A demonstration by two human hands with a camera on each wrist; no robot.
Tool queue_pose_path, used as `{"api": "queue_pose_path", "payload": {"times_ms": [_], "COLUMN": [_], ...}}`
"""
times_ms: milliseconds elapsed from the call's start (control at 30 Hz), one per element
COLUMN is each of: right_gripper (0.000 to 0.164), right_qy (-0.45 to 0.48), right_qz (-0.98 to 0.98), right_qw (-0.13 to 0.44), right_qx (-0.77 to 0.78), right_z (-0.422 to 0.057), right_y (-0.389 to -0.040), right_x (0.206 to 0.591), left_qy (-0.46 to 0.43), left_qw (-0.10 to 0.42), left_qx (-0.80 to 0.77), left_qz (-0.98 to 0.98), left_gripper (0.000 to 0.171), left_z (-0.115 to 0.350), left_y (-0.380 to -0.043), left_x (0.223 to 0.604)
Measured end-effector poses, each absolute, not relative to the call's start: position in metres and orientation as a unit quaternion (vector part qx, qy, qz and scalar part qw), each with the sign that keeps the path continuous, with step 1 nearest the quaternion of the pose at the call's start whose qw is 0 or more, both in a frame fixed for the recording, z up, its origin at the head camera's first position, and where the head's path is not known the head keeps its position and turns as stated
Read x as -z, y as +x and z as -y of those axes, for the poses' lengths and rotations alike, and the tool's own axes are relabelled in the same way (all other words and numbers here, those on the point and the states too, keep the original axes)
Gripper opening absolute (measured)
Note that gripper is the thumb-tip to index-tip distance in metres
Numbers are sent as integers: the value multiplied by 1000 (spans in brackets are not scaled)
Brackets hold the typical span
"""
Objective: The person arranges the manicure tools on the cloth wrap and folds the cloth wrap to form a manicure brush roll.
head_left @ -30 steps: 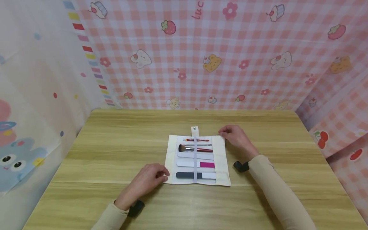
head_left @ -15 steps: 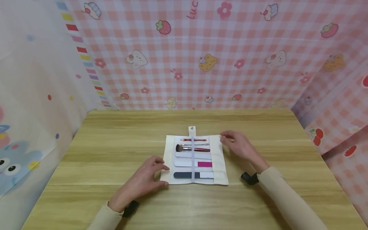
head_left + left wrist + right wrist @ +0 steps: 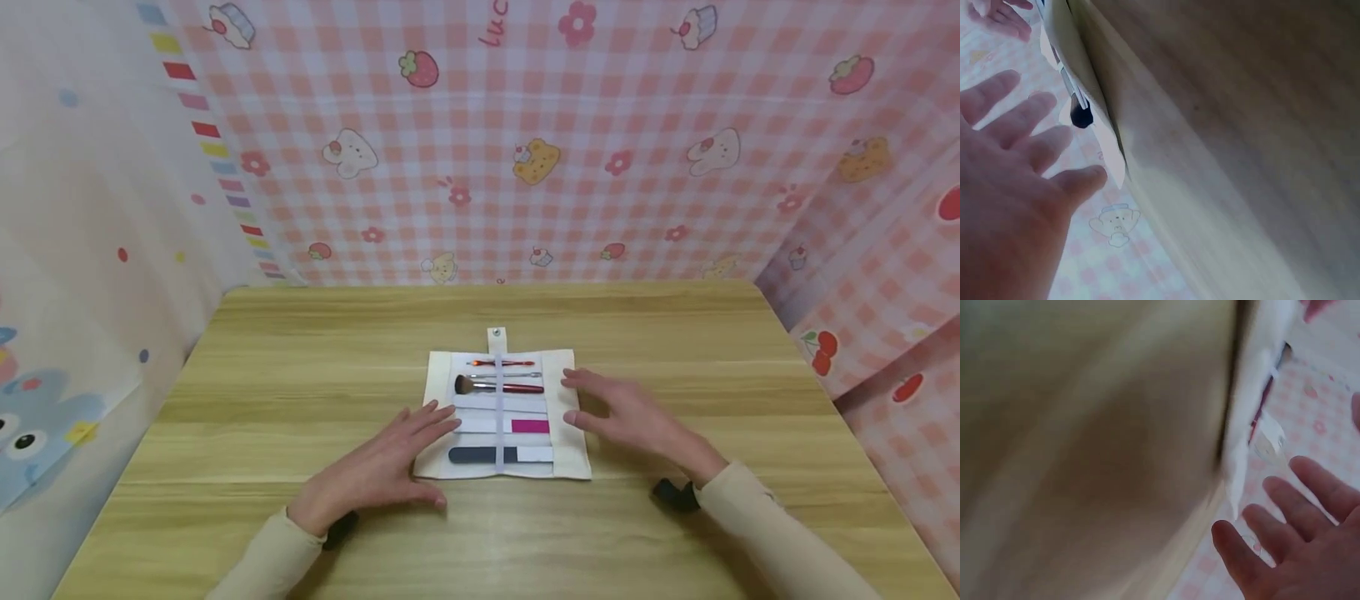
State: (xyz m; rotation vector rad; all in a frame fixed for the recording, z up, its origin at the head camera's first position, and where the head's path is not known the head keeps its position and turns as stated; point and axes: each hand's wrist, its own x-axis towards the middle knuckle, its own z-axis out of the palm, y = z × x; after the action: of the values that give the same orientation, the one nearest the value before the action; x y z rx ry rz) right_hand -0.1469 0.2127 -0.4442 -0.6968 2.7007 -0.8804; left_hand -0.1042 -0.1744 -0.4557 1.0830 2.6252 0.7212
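An unrolled cream cloth tool pouch [image 3: 571,454] lies flat on the table. A pale elastic band [image 3: 500,440] crosses its tools: a makeup brush [image 3: 464,384] with a red handle, a thin red-orange tool [image 3: 517,363], a slim metal tool, a white strip [image 3: 480,402], a white-and-pink strip [image 3: 530,426] and a dark-and-white nail file [image 3: 471,456]. My left hand [image 3: 378,467] is spread over the pouch's left edge, holding nothing. At its right edge, my right hand [image 3: 633,421] has its fingers extended and holds nothing. Whether either hand touches the cloth, I cannot tell.
A snap tab [image 3: 497,337] sticks out from the pouch's far side. Behind the wooden table [image 3: 300,358] hangs a pink checked cloth [image 3: 420,175], with more printed cloth at the left and right. Black wrist devices [image 3: 675,495] sit under both wrists.
Both hands have loosened from the pouch's corners and spread their fingers. The right hand has come nearer along the right edge; the left has moved slightly farther over the left edge. The pouch remains flat.
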Motion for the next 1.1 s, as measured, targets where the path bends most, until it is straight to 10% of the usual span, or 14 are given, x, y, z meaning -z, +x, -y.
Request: {"api": "queue_pose_path", "payload": {"times_ms": [633, 1100], "right_gripper": [108, 74], "right_qy": [-359, -364], "right_qz": [-893, -896], "right_qw": [183, 188], "right_qx": [198, 173], "right_z": [-215, -216], "right_y": [-119, -119], "right_x": [456, 455], "left_qy": [380, 400], "left_qw": [180, 169], "left_qx": [-197, -173], "left_qz": [-886, -884], "left_gripper": [100, 77], "left_z": [176, 181], "left_y": [-117, -121], "left_x": [456, 456]}}
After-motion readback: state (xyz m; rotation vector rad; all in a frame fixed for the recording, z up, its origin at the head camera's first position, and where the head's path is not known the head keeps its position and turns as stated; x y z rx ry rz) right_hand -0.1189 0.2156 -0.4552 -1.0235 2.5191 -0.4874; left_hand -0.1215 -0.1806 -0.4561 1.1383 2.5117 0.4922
